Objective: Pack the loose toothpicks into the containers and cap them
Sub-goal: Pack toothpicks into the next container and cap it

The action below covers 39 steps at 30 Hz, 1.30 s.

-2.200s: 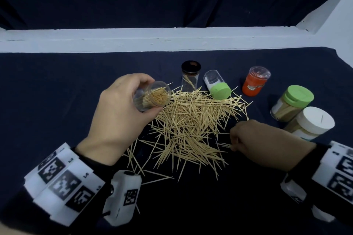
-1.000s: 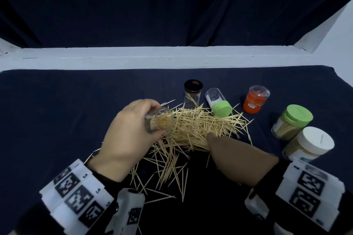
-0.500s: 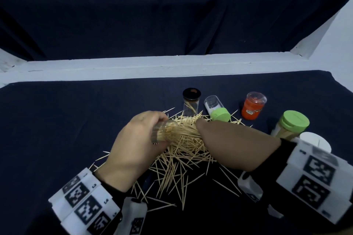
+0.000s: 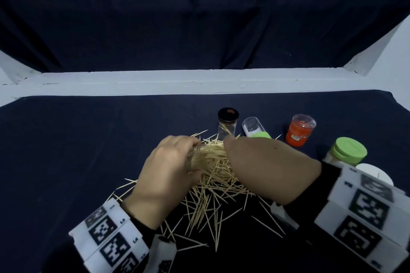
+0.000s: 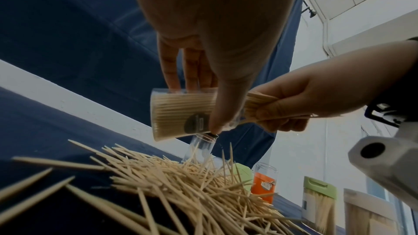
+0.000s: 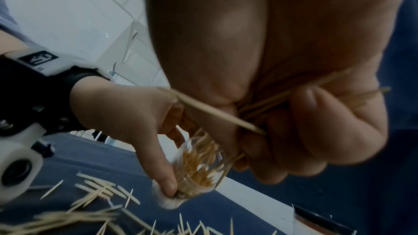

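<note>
My left hand point(image 4: 168, 168) grips a clear toothpick container point(image 5: 183, 113) lying on its side above the table, its mouth turned right; it is nearly full of toothpicks. My right hand point(image 4: 261, 166) holds a bundle of toothpicks point(image 5: 260, 104) with curled fingers point(image 6: 316, 124), and the bundle's ends are inside the container's mouth point(image 6: 199, 160). A loose pile of toothpicks point(image 4: 213, 186) lies on the dark cloth under both hands. In the head view the hands hide most of the container.
Behind the pile stand a clear vial with a black cap point(image 4: 228, 123) and an orange container point(image 4: 299, 131); a green-capped clear one point(image 4: 255, 128) lies on its side. At right are a green-lidded jar point(image 4: 346, 150) and a white-lidded jar point(image 4: 375, 176). A white ledge point(image 4: 199, 82) bounds the far edge.
My right hand gathered toothpicks from the pile, lifted them and moved left to the container's mouth. My left hand has kept the container tilted sideways.
</note>
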Available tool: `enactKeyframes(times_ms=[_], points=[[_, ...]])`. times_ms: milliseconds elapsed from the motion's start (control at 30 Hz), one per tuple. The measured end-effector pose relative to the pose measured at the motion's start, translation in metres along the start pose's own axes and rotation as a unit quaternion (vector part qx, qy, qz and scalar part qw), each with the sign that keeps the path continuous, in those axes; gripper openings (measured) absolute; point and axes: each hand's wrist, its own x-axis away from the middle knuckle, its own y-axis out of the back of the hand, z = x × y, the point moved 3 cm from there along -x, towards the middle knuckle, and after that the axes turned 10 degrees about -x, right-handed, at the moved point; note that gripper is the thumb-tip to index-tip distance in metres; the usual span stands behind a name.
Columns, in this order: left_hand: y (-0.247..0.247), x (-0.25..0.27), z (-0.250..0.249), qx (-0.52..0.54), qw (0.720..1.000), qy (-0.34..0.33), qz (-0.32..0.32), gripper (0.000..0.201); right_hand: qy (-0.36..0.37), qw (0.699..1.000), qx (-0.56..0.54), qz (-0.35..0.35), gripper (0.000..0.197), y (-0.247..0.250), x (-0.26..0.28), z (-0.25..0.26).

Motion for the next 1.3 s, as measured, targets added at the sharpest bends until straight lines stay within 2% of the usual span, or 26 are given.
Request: enactKeyframes(times_ms=[267,467,500,533,633,667,700,767,867,933,1000,1133,1233,1300], points=[[0.003,0.001,-0.008,0.067,0.998,-0.003,-0.017,0.042,0.011,0.998,-0.036,0.047,0.029,-0.005,-0.003,0.002],[-0.003,0.002,-0.009,0.057,0.996,-0.056,-0.035,0.047,-0.005,0.999,-0.051,0.016,0.026,-0.001,-0.008,0.014],[-0.003,0.002,-0.009,0.056,0.996,-0.063,-0.033,0.052,-0.009,0.997,-0.077,0.015,0.032,-0.001,-0.012,0.015],[-0.004,0.002,-0.009,0.052,0.996,-0.070,-0.030,0.057,-0.014,0.994,-0.107,0.017,0.046,-0.002,-0.016,0.014],[-0.005,0.002,-0.006,0.043,0.996,-0.075,-0.029,0.066,-0.036,0.979,-0.191,0.053,0.115,0.000,-0.023,0.003],[-0.005,0.002,-0.004,0.045,0.996,-0.068,-0.033,0.068,-0.042,0.974,-0.217,0.050,0.124,0.003,-0.022,-0.001],[-0.004,0.001,-0.002,0.047,0.997,-0.058,-0.036,0.070,-0.049,0.967,-0.245,0.038,0.125,0.005,-0.022,-0.005],[-0.004,0.001,0.002,0.045,0.997,-0.039,-0.044,0.070,-0.060,0.949,-0.308,-0.007,0.107,0.005,-0.020,-0.015],[-0.004,0.000,0.003,0.035,0.998,-0.031,-0.053,0.067,-0.062,0.914,-0.384,-0.119,0.047,0.000,-0.016,-0.025],[-0.004,0.000,0.003,0.032,0.997,-0.027,-0.058,0.065,-0.047,0.899,-0.402,-0.166,0.021,-0.004,-0.012,-0.024],[-0.004,0.000,0.003,0.036,0.997,-0.038,-0.064,0.062,-0.016,0.901,-0.390,-0.187,0.014,-0.007,-0.009,-0.017],[-0.007,0.001,0.000,0.045,0.993,-0.078,-0.071,0.061,0.048,0.917,-0.331,-0.217,0.015,-0.014,-0.010,-0.003],[-0.006,0.001,0.002,0.041,0.993,-0.077,-0.075,0.066,0.032,0.912,-0.341,-0.226,0.018,-0.015,-0.010,-0.004],[-0.005,0.001,0.002,0.040,0.994,-0.070,-0.079,0.067,0.016,0.895,-0.383,-0.229,0.022,-0.015,-0.007,-0.006]])
